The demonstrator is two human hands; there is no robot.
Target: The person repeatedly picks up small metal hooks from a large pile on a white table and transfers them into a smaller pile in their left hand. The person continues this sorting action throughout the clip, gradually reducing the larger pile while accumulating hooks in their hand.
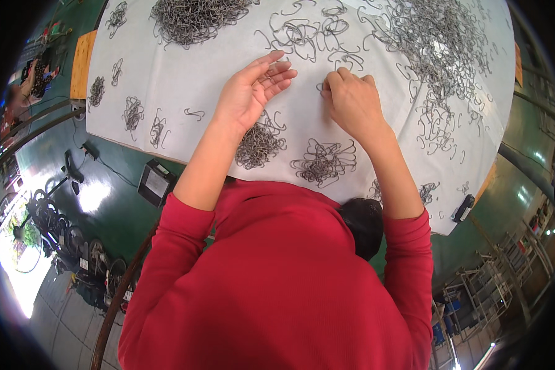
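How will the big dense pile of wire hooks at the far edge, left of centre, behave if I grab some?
The hooks in the dense pile are thin bent wire, so each is probably stiff and light. Their curved ends overlap, so lifting one may drag neighbours along. Being bent, they'd likely slide rather than roll.

Hooks (191,21) were dull dark grey. Table (185,139) was plain white on top; its wooden edge (83,65) was orange-brown. Shirt (283,277) was solid red. Floor (114,228) read deep green, tiles (61,330) grey. Box (156,183) was black, label pale.
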